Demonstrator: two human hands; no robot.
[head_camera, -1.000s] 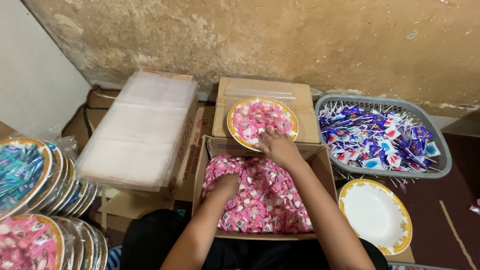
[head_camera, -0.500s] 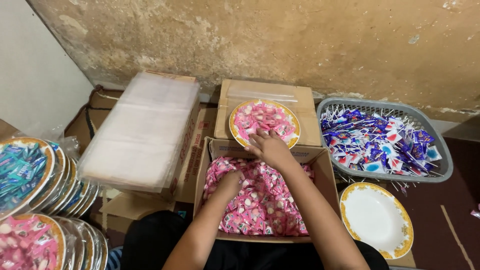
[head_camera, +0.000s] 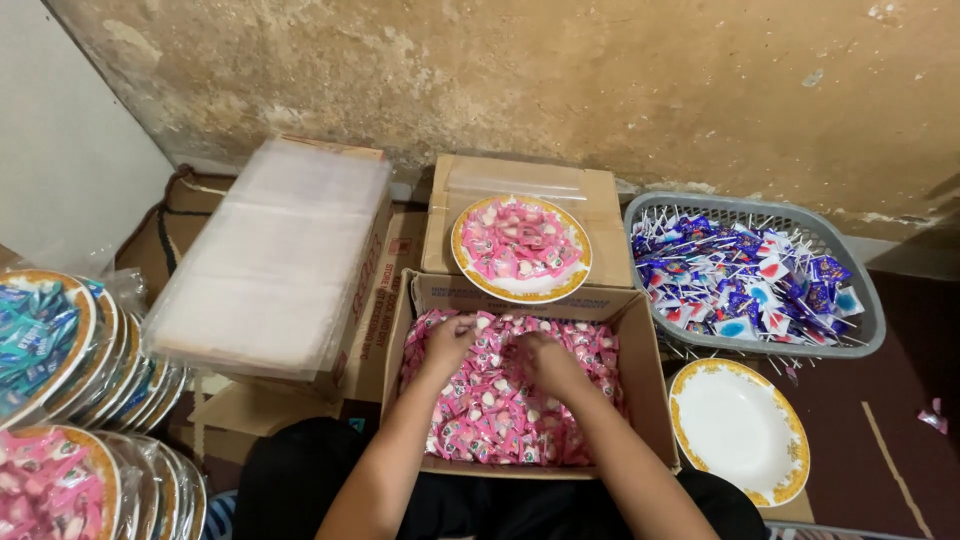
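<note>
At far left I see stacked plates of wrapped sweets, then a pile of clear bags; my left hand sits in the open cardboard box of pink sweets, fingers curled into them, whether gripping I cannot tell; my right hand just beside it likewise; beyond, a filled plate; rightmost, a grey basket and an empty plate.

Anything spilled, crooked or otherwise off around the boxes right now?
Small things only. A few lollipop sticks poke out through the grey basket wall, and one stray pink wrapper lies on the floor at far right. Both hands, left hand and right hand, are in the pink candy box; nothing spilled there.
</note>
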